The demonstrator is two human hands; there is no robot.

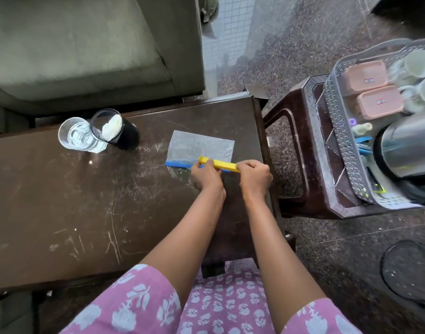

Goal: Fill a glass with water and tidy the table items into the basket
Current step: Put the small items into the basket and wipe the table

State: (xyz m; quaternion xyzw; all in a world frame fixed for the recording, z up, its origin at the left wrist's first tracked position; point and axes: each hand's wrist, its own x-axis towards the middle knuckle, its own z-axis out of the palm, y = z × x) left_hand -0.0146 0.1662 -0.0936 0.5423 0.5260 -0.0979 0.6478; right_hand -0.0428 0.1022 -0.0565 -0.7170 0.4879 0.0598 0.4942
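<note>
Item in hand: a yellow sealing clip [218, 163], a long narrow bar, lying across the blue zip edge of a clear plastic bag [201, 147] flat on the desk [62, 201]. I read its long axis as running left to right, parallel to the near desk edge and in line with the bag's blue strip. My left hand [205, 174] is closed on the clip around its middle, fingers pinching it from the near side; my right hand [254, 175] is closed over its right end, so both grips hold the same bar, close together. The bag extends away from me beyond the clip; only the blue strip shows past the clip's left tip. Whether the clip is clamped shut on the bag or merely resting over it, I cannot tell. Glass [77, 137]: stands at the far left of the desk, with water visible inside, just beside a dark tumbler [116, 131] holding something white; I judge the filling step done. Basket [344, 141]: grey, perforated, sitting on a brown stool to the right of the desk, well apart from the bag, already carrying pink boxes [365, 77], white cups and a steel kettle [409, 145]. Deciding relation: the basket lies off the clip's right end, along the clip's own axis, so my right hand is the nearer one for any carry, and the clipped bag would travel rightward, end first, over the desk's right edge. The glass and tumbler lie the opposite way, nearer the left hand.
</note>
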